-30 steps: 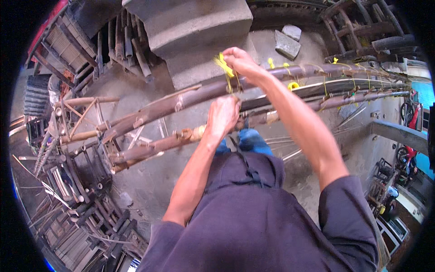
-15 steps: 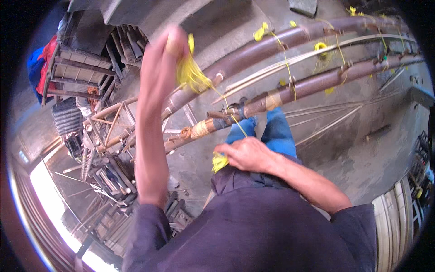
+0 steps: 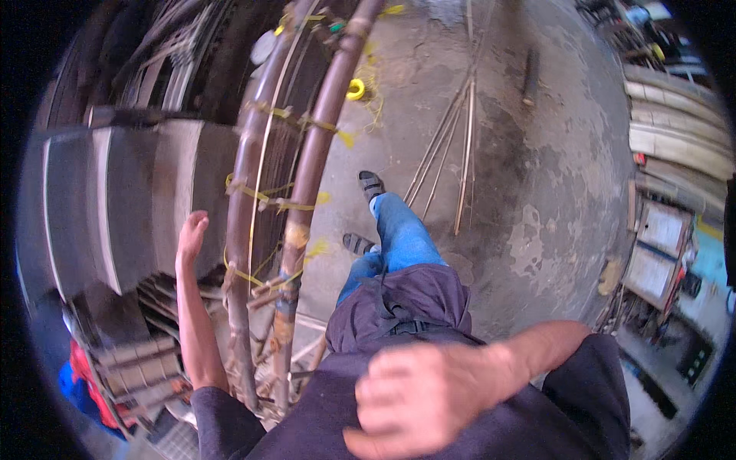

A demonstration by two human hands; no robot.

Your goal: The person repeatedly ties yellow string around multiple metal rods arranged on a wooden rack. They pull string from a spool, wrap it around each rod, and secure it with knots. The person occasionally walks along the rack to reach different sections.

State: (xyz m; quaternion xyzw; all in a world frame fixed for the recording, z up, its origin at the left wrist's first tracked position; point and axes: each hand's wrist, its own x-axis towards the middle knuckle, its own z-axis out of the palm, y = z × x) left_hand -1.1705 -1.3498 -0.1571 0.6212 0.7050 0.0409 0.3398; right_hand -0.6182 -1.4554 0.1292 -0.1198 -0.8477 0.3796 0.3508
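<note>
My left hand point(image 3: 192, 239) is raised at the left, beside the two long brown poles point(image 3: 313, 157) and apart from them. Its fingers look loosely apart, with nothing visible in them. In front of my dark shirt, my right hand point(image 3: 433, 395) shows its back, slightly blurred. Its fingers are curled, and whatever they may hold is hidden. Yellow cord point(image 3: 247, 274) is tied across the poles at several places, with loose tufts at the ends. Tan wrapping point(image 3: 297, 235) covers part of the nearer pole.
Concrete steps point(image 3: 138, 207) rise at the left. A yellow ring-shaped coil point(image 3: 355, 90) lies on the floor past the poles. Thin sticks point(image 3: 448, 146) lie ahead of my feet, near a short dark pole point(image 3: 530, 77). Pale stacked lengths point(image 3: 667, 130) and framed panels point(image 3: 655, 249) line the right.
My view has turned, and the poles now run ahead on the left. The yellow cord bundles seen at both hands no longer show there. My right hand has come up before my chest.
</note>
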